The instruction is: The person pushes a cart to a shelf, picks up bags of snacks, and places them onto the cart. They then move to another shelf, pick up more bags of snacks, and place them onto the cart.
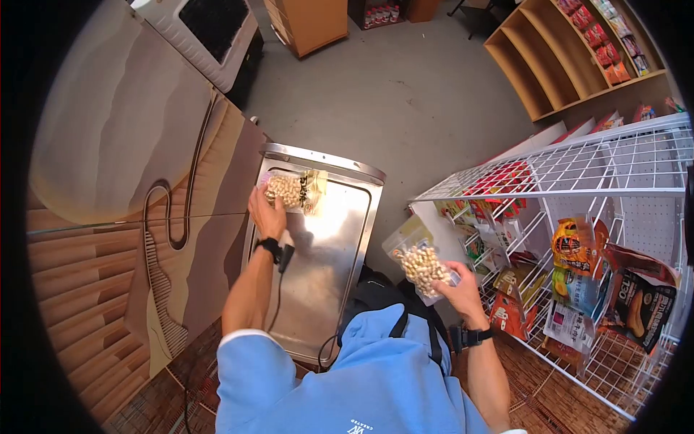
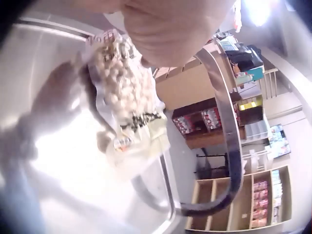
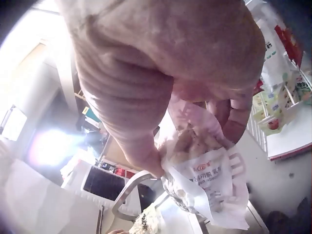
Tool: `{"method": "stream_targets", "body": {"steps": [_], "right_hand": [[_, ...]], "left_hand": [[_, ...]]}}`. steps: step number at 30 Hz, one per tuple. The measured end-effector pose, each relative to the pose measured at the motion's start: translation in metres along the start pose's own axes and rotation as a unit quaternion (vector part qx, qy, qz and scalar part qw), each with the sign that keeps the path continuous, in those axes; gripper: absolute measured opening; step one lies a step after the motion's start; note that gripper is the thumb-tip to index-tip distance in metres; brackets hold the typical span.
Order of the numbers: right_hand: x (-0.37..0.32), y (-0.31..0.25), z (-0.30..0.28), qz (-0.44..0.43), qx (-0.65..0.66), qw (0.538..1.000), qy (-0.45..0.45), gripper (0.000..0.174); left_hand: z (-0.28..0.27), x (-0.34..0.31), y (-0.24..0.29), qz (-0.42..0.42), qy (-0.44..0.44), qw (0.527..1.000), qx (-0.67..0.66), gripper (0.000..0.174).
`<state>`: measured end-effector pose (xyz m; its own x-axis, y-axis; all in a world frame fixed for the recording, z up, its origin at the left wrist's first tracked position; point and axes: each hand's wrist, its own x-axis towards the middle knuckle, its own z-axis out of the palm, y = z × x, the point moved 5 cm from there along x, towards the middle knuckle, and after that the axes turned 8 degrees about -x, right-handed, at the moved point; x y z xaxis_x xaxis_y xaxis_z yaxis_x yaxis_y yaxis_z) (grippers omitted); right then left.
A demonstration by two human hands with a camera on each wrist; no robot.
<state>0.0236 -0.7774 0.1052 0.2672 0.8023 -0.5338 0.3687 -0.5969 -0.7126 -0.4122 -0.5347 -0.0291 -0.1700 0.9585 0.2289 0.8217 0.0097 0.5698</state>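
Observation:
The left hand (image 1: 268,217) grips the end of a clear bag of pale nuts (image 1: 287,190) over the far left part of a metal cart top (image 1: 318,264). In the left wrist view the same bag (image 2: 127,90) shows dark lettering and a pale green end, with the hand (image 2: 170,29) over its upper end. The right hand (image 1: 463,291) pinches one end of a second nut bag (image 1: 421,266), held tilted between cart and rack. A white packet with print (image 3: 209,180) shows inside this bag in the right wrist view, below the right hand (image 3: 165,73).
A white wire rack (image 1: 528,173) with hanging snack packets (image 1: 576,239) stands on the right. Patterned panels (image 1: 108,123) line the left side. Wooden shelves (image 1: 549,58) stand at the far right, a brown box (image 1: 307,25) at the back. A cable (image 1: 278,296) hangs from the left wrist.

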Motion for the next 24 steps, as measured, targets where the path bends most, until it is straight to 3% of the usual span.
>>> {"method": "stream_targets", "body": {"steps": [2, 4, 5, 6, 8, 10, 11, 13, 16, 18, 19, 21, 22, 24], "right_hand": [[0.01, -0.023, 0.012, -0.003, 0.004, 1.0, -0.009, 0.047], [0.019, -0.045, 0.027, 0.011, 0.053, 0.997, -0.06, 0.049], [0.024, -0.052, 0.034, 0.015, 0.088, 0.992, -0.083, 0.053], [0.03, -0.058, 0.039, 0.016, 0.087, 0.993, -0.084, 0.053], [0.039, -0.075, 0.051, -0.045, 0.082, 0.991, -0.097, 0.057], [0.044, -0.078, 0.061, -0.044, 0.064, 0.99, -0.116, 0.065], [0.047, -0.071, 0.067, -0.021, 0.129, 0.985, -0.109, 0.067], [0.052, -0.062, 0.072, 0.016, 0.211, 0.973, -0.092, 0.07], [0.056, -0.024, 0.067, 0.051, 0.192, 0.979, -0.043, 0.066], [0.053, -0.009, 0.063, 0.058, 0.19, 0.978, -0.062, 0.064], [0.049, -0.004, 0.063, 0.097, 0.205, 0.971, -0.079, 0.061], [0.047, 0.006, 0.063, 0.132, 0.22, 0.962, -0.091, 0.058], [0.051, 0.018, 0.064, 0.114, 0.177, 0.976, -0.06, 0.056], [0.052, 0.044, 0.067, 0.101, 0.138, 0.985, -0.024, 0.053]], "left_hand": [[-0.002, -0.029, 0.019, -0.098, -0.07, 0.988, -0.093, 0.054], [0.016, -0.082, 0.033, -0.201, -0.14, 0.927, -0.284, 0.055], [0.03, -0.113, 0.038, -0.308, -0.229, 0.824, -0.418, 0.054], [0.041, -0.144, 0.05, -0.4, -0.306, 0.681, -0.531, 0.053], [0.022, -0.175, 0.104, -0.502, -0.329, 0.439, -0.668, 0.048], [0.015, -0.176, 0.134, -0.475, -0.338, 0.453, -0.675, 0.043], [0.012, -0.175, 0.14, -0.445, -0.35, 0.467, -0.679, 0.038], [0.033, -0.173, 0.118, -0.457, -0.314, 0.477, -0.682, 0.033], [0.05, -0.148, 0.096, -0.471, -0.249, 0.515, -0.671, 0.021], [0.053, -0.125, 0.083, -0.41, -0.231, 0.612, -0.636, 0.019], [0.062, -0.125, 0.072, -0.411, -0.232, 0.612, -0.635, 0.019], [0.076, -0.125, 0.041, -0.501, -0.097, 0.66, -0.551, 0.03], [0.076, -0.117, 0.049, -0.497, -0.102, 0.662, -0.553, 0.03], [0.072, -0.119, 0.058, -0.559, -0.08, 0.694, -0.446, 0.056]]}}
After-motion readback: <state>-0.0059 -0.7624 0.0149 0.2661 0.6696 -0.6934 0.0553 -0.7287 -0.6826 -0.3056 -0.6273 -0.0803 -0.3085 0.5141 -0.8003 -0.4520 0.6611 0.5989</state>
